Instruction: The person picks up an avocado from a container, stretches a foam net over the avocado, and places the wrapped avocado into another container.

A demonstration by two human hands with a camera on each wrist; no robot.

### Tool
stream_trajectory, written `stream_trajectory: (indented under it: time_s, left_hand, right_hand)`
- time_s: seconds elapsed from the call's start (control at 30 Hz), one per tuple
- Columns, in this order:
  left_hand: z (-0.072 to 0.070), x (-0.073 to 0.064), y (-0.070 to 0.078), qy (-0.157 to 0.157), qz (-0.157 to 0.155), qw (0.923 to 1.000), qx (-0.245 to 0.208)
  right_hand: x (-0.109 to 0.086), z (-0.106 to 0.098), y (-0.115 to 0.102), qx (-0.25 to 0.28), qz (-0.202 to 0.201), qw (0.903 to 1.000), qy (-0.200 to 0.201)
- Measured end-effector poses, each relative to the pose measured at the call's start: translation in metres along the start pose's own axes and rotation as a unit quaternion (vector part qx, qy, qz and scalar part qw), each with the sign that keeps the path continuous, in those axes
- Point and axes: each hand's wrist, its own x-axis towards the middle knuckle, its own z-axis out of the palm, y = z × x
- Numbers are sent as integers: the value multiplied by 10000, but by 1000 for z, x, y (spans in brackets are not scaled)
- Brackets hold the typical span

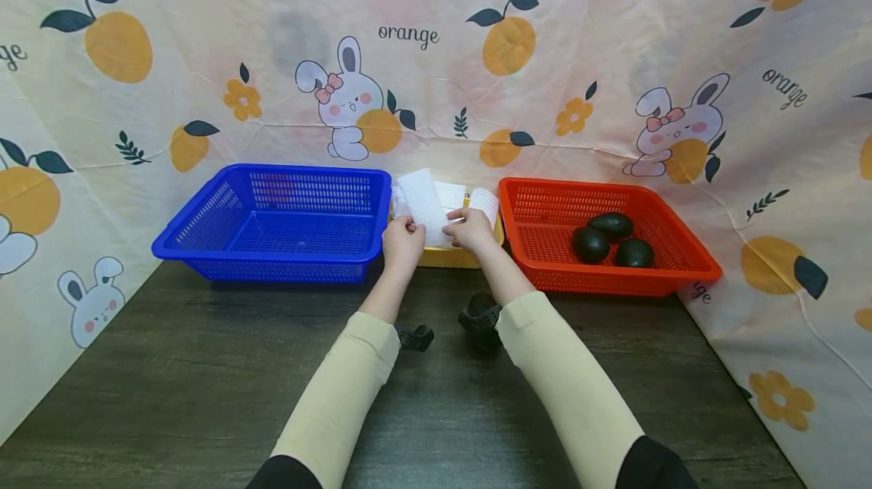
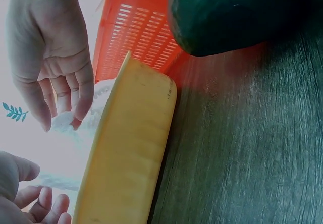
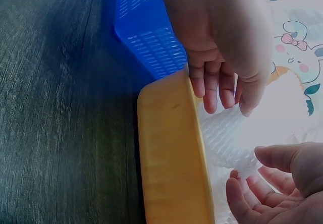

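Patterned cloth [image 1: 436, 88] behind, dark table [image 1: 204, 398] below, and here's the white foam sleeve [image 1: 422, 197], tilted between the hands over the yellow tray [image 1: 450, 257]! Left hand [image 1: 402, 244] pinches its lower left edge; right hand [image 1: 471, 232] appears to pinch the right (glare blurs that contact). Dark green fruits [image 1: 590, 245] sit in the red basket [image 1: 593, 281], rightward.

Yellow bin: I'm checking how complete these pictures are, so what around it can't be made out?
Yellow bin, head view: floor hidden by white nets.
Left hand, left wrist view: cut off by the left and bottom edges.
Dark green thing, left wrist view: full shape lost past the top edge.
Blue basket, right wrist view: cut off by the top edge.
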Motion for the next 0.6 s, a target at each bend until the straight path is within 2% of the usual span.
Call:
stream_trajectory:
  time_s: [0.3,0.6]
  left_hand:
    - [-1,1,2,-60,-42,9991,-424]
    - [-11,-2,7,-534,-244,9942,-903]
  right_hand:
    - [-4,-6,-2,-30,-89,9999,46]
    - [-10,-16,-2,-75,-190,9998,-55]
